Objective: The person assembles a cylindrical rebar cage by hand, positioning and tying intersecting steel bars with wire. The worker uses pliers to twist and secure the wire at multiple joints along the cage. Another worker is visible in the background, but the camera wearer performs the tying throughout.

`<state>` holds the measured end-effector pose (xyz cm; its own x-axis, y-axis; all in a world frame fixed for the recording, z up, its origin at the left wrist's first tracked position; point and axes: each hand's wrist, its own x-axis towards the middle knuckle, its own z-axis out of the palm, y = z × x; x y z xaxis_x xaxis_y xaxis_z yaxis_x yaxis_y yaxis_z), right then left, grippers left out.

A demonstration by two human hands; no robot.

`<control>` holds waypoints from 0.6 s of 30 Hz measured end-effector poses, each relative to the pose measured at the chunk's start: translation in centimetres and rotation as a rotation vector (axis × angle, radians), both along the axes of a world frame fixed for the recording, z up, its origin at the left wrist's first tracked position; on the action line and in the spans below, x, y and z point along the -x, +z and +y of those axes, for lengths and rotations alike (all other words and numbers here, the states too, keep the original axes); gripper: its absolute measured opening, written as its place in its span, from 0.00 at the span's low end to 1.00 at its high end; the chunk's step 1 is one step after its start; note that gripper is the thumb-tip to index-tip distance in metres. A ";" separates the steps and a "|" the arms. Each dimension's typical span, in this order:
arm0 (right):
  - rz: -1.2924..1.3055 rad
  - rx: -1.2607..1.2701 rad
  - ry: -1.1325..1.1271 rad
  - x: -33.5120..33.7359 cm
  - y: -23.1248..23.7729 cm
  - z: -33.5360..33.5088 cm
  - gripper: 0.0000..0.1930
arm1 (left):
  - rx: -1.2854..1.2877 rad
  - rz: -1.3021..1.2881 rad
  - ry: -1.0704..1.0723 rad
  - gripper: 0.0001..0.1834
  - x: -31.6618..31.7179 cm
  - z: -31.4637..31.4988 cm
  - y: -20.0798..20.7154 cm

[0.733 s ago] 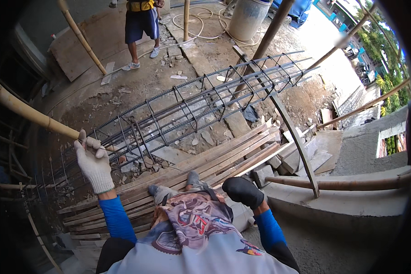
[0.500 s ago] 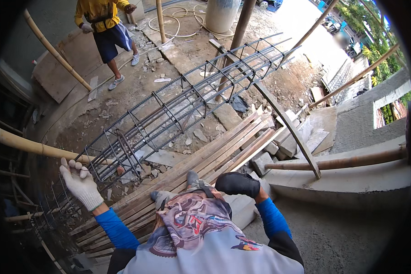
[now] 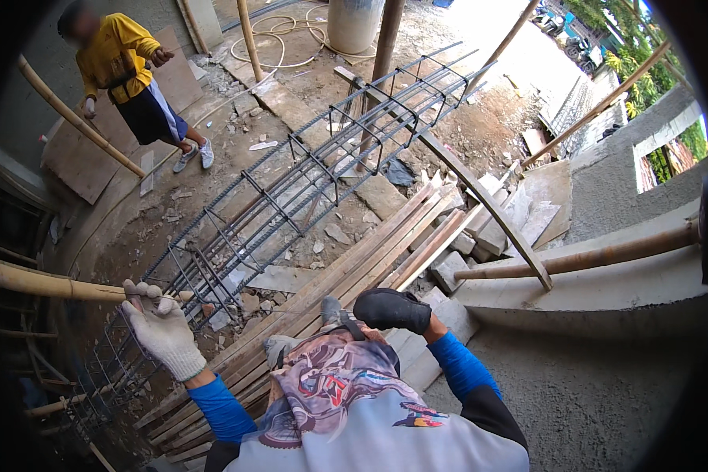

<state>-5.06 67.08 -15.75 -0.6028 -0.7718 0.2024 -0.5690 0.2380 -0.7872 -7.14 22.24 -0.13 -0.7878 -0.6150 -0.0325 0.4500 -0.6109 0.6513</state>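
My left hand [image 3: 165, 337], in a white knit glove, is raised beside the near end of a long rebar cage [image 3: 291, 169]. Its fingers are loosely curled with gaps between them, and no held thing can be made out. Behind the fingertips passes a bamboo pole [image 3: 55, 282]. My right hand [image 3: 392, 309], in a black glove, is closed in front of my body, above the timber; whatever is inside it is hidden. The cage slants from lower left to upper right, its long bars crossed by square stirrups. A wooden bar [image 3: 480, 193] crosses beneath its far part.
Long timber planks [image 3: 370, 252] lie below me, beside broken concrete blocks [image 3: 452, 271]. Upright poles [image 3: 382, 47] stand around the cage. A co-worker in a yellow shirt [image 3: 126, 47] stands at the far left. A hose [image 3: 283, 51] coils near a pale drum [image 3: 354, 23]. Right is a low concrete wall [image 3: 606, 299].
The view has shifted slightly. My left hand has come a little inward, its fingers more curled. My right hand stays closed. The co-worker has stepped and is now seen more fully.
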 end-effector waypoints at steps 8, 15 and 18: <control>-0.156 0.223 -0.185 -1.4 -2.1 -0.1 0.13 | -0.074 -0.019 -0.119 0.18 1.4 -3.7 0.6; -0.515 0.498 -0.364 -2.3 -1.7 0.3 0.13 | -0.293 0.022 -0.256 0.20 2.6 -6.7 -1.1; -0.303 0.302 -0.259 -2.8 -1.1 -0.6 0.14 | -0.271 0.026 -0.218 0.20 3.0 -7.0 -1.1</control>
<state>-2.25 66.45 -16.84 -0.8333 -0.5227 0.1801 -0.2568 0.0773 -0.9634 -10.12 15.21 -1.21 -0.9026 -0.4037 -0.1497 0.3040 -0.8437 0.4424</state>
